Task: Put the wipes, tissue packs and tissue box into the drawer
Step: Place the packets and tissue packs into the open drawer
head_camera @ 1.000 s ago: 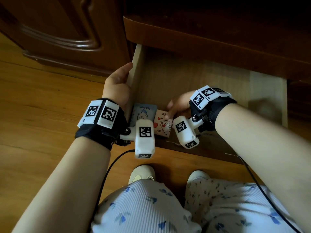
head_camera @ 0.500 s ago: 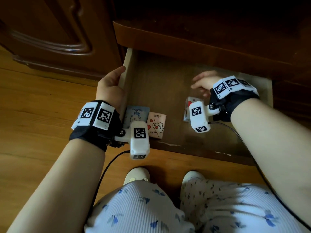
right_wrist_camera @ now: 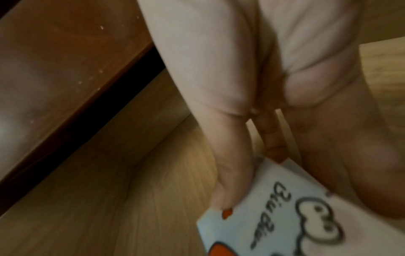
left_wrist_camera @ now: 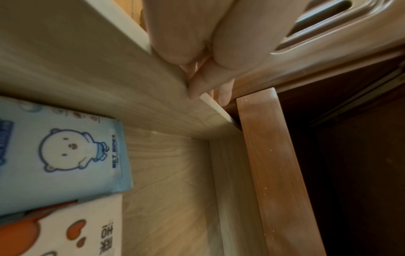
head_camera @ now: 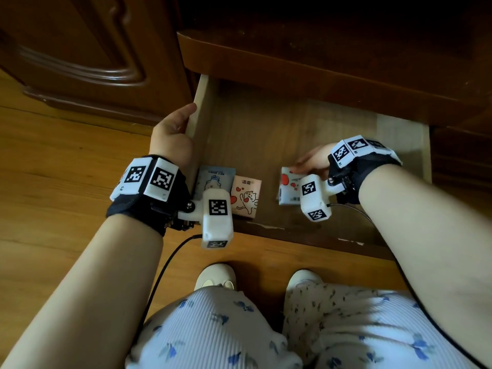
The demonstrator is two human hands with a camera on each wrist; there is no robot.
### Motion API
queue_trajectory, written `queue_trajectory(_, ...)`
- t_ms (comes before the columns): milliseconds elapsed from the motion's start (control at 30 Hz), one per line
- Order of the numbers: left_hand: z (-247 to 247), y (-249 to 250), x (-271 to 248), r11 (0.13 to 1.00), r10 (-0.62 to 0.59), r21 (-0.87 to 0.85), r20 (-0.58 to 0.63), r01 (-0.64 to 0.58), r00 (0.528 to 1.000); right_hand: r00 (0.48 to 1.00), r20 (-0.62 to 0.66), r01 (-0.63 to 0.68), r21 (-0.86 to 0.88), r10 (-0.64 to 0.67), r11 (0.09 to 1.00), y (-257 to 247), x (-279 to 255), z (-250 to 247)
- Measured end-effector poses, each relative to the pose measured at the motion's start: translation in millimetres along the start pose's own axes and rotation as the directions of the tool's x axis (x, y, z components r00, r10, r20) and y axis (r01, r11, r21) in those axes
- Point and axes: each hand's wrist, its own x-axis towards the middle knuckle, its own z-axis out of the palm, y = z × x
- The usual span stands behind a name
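The light wooden drawer stands pulled out. My left hand grips its left wall, thumb inside and fingers outside. A blue wet-wipes pack with a bear lies flat in the front left corner. Beside it lies a tissue pack with a cat and hearts. Further right lies a second tissue pack with red hearts. My right hand holds it by its far end, thumb at one corner. No tissue box is in view.
A dark cabinet door stands left of the drawer, and the dark cabinet front overhangs its back. The drawer floor behind the packs is bare wood. My shoes rest on the wooden floor in front.
My right hand went from the cat pack to the back right, then came down onto the heart pack, which slid slightly forward and left. The left hand stayed on the drawer wall.
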Motion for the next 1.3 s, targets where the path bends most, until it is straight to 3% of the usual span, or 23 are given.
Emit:
queue_trajectory(200,0,1,3,0.999,-0.008,0.038,0.005,0.008,1.0,0.969,0.235,0.105,-0.133,-0.071,0.986,-26,-8,13)
queue_trajectory(433,-1,0,1,1.0,-0.023,0.004,0.008,0.023,1.0,0.984,0.176,0.022,-0.225,0.019,0.974,-26,0,18)
queue_trajectory(567,-1,0,0,1.0,-0.018,0.007,0.015,0.018,1.0,0.979,0.202,0.033,-0.133,-0.006,0.991,-24,-1,20)
queue_trajectory(767,-1,1,-1,1.0,-0.02,0.006,0.013,0.02,1.0,0.965,0.263,0.061,-0.138,-0.023,0.988,-28,-9,16)
queue_trajectory(1000,1,3,-4,1.0,-0.027,-0.009,-0.001,0.027,1.0,0.962,0.272,-0.006,0.152,-0.036,0.988,-56,-14,22)
queue_trajectory(1300,3,8,-10,0.999,-0.033,-0.03,-0.002,0.033,0.999,0.956,0.292,-0.068,0.077,0.043,0.995,-60,-18,24)
